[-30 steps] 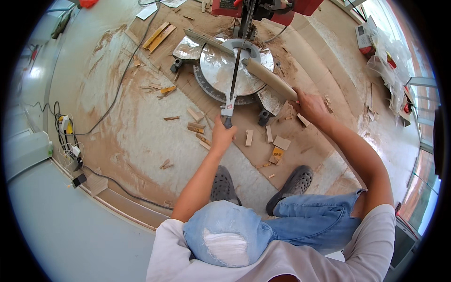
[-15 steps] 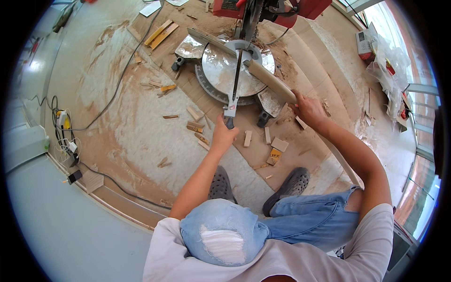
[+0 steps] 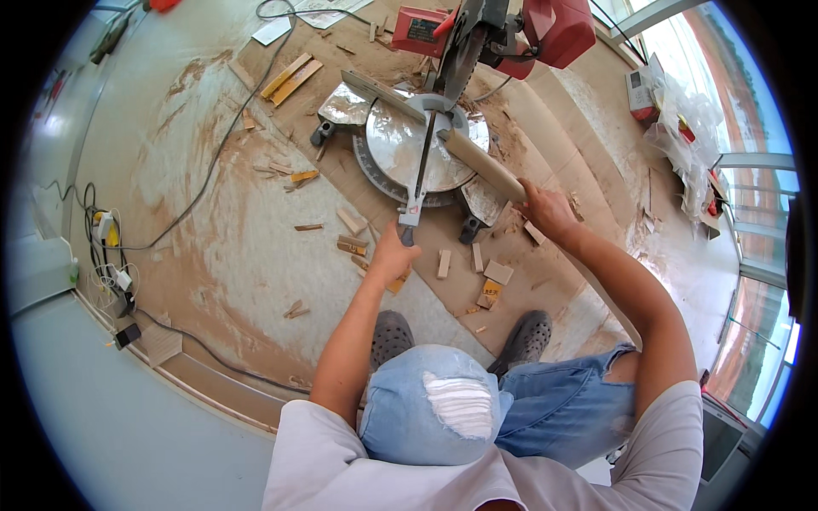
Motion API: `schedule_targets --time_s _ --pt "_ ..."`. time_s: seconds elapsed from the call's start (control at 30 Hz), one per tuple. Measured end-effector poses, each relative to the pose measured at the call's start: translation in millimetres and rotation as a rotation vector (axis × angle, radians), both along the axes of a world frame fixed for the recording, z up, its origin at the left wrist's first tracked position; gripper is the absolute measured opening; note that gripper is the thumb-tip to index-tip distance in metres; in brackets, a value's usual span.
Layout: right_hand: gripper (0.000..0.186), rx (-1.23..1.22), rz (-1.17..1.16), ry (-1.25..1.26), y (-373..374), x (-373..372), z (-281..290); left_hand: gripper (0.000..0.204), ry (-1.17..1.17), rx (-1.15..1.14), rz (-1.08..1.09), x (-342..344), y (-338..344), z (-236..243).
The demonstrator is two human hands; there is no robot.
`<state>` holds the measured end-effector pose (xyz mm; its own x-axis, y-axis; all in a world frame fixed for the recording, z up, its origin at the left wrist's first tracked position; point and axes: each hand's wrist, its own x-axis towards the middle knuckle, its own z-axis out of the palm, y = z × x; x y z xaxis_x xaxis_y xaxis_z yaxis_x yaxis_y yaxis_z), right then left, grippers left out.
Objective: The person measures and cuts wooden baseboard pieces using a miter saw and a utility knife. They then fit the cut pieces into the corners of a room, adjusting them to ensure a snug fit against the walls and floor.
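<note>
My left hand (image 3: 394, 256) is closed around the dark knob (image 3: 408, 236) at the front of the miter saw's turntable. My right hand (image 3: 550, 210) grips a long pale wooden strip (image 3: 486, 164), which lies across the right side of the saw's round metal table (image 3: 394, 140). One end of the strip is close to the table's slot, and its other part runs back beneath my right forearm. Above the table, the toothed saw blade (image 3: 465, 64) is raised on the red saw head (image 3: 558, 34), apart from the wood.
Wood offcuts (image 3: 499, 272) and sawdust lie around the saw. Two yellow-edged strips (image 3: 291, 78) rest at the far left. A cable (image 3: 207, 175) crosses the floor to a power strip (image 3: 106, 228). Plastic bags (image 3: 682, 119) stand at right; my shoes (image 3: 527, 336) are just in front.
The view has shifted slightly, so more of the red saw head shows. My left knee sits further right. Both hands keep their grips, and the strip stays across the saw table.
</note>
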<state>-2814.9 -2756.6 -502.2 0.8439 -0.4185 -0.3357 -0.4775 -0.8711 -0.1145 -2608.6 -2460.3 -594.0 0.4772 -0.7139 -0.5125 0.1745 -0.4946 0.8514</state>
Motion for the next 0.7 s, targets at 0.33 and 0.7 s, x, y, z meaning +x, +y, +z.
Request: schedule_targets --time_s 0.33,0.7 --pt "0.05 0.02 -0.014 -0.013 8.5 0.3 1.8 0.069 -0.123 -0.059 0.098 -23.3 1.7 -41.0" --pt "0.047 0.033 -0.013 -0.011 5.6 1.9 -0.6 0.068 -0.334 0.04 0.265 -63.7 -14.6 -48.0"
